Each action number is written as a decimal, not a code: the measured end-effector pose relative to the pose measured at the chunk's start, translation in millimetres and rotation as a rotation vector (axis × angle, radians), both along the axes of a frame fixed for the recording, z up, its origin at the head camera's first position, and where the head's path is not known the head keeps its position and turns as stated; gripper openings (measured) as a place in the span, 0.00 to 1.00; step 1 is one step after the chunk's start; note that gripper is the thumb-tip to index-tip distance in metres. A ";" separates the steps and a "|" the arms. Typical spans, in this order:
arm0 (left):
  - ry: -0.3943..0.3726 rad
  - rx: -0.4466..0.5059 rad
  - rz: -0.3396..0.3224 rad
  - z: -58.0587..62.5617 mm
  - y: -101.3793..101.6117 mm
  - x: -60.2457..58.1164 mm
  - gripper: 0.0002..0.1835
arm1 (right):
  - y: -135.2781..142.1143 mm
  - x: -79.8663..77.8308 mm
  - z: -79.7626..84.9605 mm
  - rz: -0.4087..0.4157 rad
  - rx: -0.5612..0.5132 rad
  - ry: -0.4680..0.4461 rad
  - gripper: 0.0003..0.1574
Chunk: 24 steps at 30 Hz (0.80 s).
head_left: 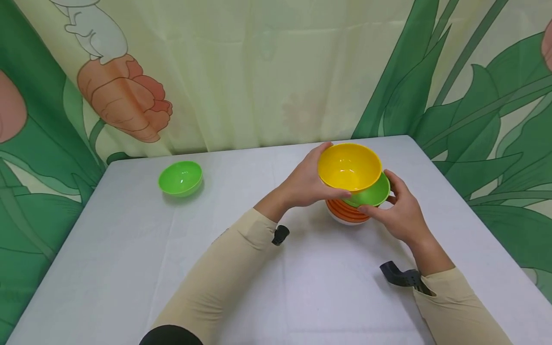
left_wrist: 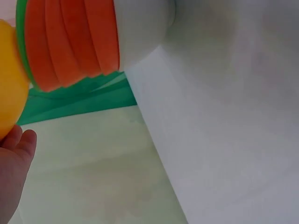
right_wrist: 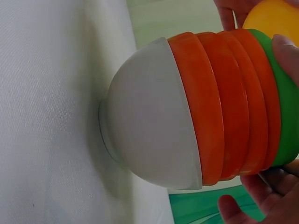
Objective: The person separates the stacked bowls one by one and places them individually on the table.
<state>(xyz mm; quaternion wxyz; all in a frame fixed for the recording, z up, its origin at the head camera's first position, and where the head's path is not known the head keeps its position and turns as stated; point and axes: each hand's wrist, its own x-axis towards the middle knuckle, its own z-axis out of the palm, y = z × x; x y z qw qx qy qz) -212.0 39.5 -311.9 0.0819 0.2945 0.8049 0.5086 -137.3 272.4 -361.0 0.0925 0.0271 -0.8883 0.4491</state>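
My left hand (head_left: 307,181) grips a yellow bowl (head_left: 348,165) by its side, thumb near the front rim. The bowl is tilted toward the head camera, over a stack. At the top of that stack a green bowl (head_left: 374,192) is pinched by my right hand (head_left: 403,215), thumb at the front and fingers on the far side. Below it sit several nested orange bowls (right_wrist: 210,107), with a white bowl (right_wrist: 145,116) at the bottom, its foot at the tablecloth. In the left wrist view, the yellow bowl (left_wrist: 10,79) is beside the stack's green rim.
Another green bowl (head_left: 180,179) stands upright at the far left of the white-covered table (head_left: 233,297). A printed curtain (head_left: 267,72) hangs behind the table's back edge. Black wrist mounts (head_left: 401,275) stick out from both sleeves.
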 end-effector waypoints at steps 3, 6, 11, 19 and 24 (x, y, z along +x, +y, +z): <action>0.000 0.012 0.020 2.8 -9.7 -1.1 0.60 | 0.8 -0.5 0.4 -0.007 0.000 -0.020 0.64; -0.006 0.020 0.047 3.2 -20.5 -3.4 0.60 | 0.9 -0.7 0.9 -0.011 0.002 -0.035 0.66; -0.017 0.022 0.106 0.4 -39.7 -7.9 0.61 | 0.7 0.0 2.3 -0.020 0.001 -0.059 0.67; -0.009 -0.028 0.216 -1.8 -72.3 -13.7 0.61 | 1.2 0.0 2.4 -0.021 0.001 -0.062 0.67; -0.020 -0.029 0.266 -4.7 -91.5 -15.7 0.62 | 0.0 0.1 1.9 -0.022 0.001 -0.064 0.67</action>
